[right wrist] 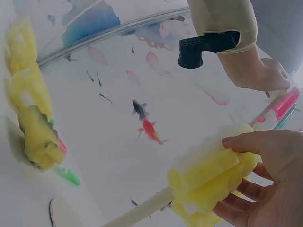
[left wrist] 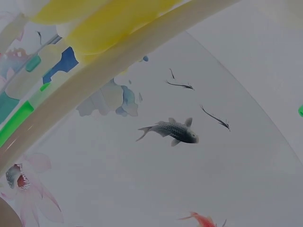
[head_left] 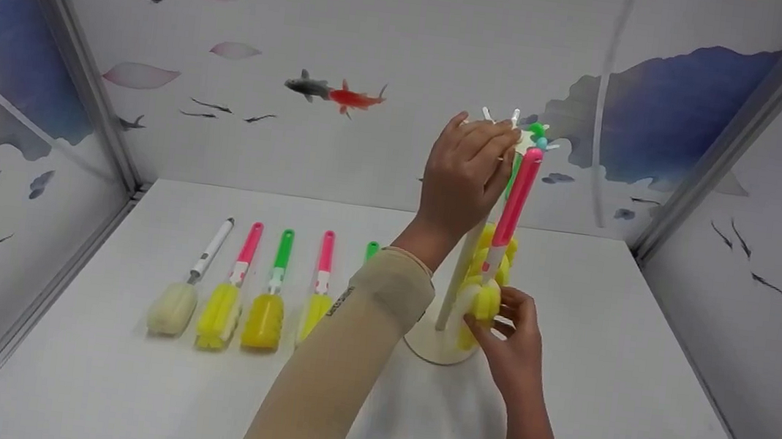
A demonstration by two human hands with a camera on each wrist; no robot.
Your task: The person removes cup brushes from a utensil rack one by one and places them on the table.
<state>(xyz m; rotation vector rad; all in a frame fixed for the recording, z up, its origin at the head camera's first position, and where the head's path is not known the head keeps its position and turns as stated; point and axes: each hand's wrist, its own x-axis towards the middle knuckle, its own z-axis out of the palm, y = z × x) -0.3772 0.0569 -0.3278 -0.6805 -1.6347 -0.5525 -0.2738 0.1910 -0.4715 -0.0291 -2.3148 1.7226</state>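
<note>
A cream stand (head_left: 454,286) with a round base (head_left: 438,357) rises at centre right, with short pegs around its top. Several brushes with yellow sponge heads hang from it. The nearest is a bottle brush (head_left: 489,298) with a pink handle (head_left: 519,197). My left hand (head_left: 469,164) holds the top of the stand, its fingers laid over the rim; the inner side is hidden. Lower down, my right hand (head_left: 514,337) pinches the sponge head of the pink-handled brush between thumb and fingers. In the right wrist view, the thumb presses its sponge (right wrist: 213,163) from above.
Left of the stand, several brushes lie in a row on the white table (head_left: 142,397): a white-handled brush (head_left: 172,309), a pink-handled brush (head_left: 219,316), a green-handled brush (head_left: 264,321) and others partly behind my left sleeve (head_left: 345,361). Printed walls (head_left: 411,45) enclose the table's back and sides.
</note>
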